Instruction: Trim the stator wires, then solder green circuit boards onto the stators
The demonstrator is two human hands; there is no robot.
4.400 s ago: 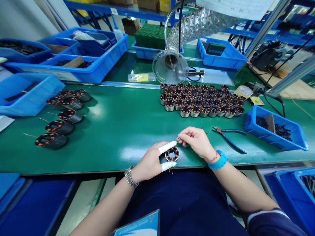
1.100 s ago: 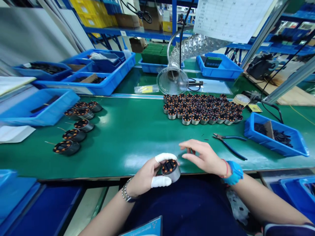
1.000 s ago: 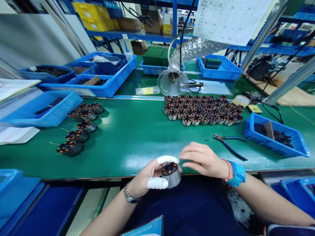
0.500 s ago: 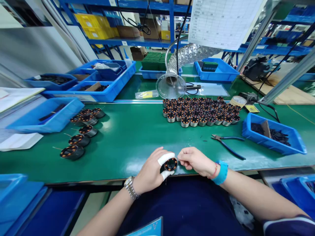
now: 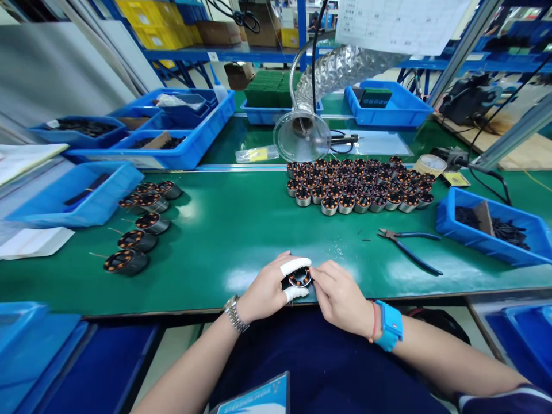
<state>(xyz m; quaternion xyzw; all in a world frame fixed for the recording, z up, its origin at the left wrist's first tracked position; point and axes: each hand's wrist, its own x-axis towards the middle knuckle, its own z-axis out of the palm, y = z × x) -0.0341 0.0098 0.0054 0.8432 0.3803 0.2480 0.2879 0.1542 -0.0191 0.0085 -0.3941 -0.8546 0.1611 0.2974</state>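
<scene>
My left hand (image 5: 271, 287), white covers on its thumb and index finger, is closed around a motor stator (image 5: 301, 278) with copper windings, held near the bench's front edge. Its open ring faces up. My right hand (image 5: 340, 292) is closed, its fingertips pinched at the ring's right edge; whatever lies between them is hidden. Behind my hands stand several rows of similar stators (image 5: 347, 201). To the left sits a smaller group of stators (image 5: 134, 241), some with a thin wire sticking out. Cutting pliers (image 5: 409, 247) with blue handles lie to the right, jaws apart.
At the right is a blue bin (image 5: 487, 230) of small black parts. A clear suction hood (image 5: 297, 144) on a foil duct hangs behind the rows. Blue trays (image 5: 86, 198) stand at the left. White crumbs (image 5: 338, 250) lie on the green bench top (image 5: 233, 230).
My right hand has turned, knuckles more upward, and its fingertips have come against the stator's right edge. The stator has tilted slightly in my left hand. The whole view has shifted a little.
</scene>
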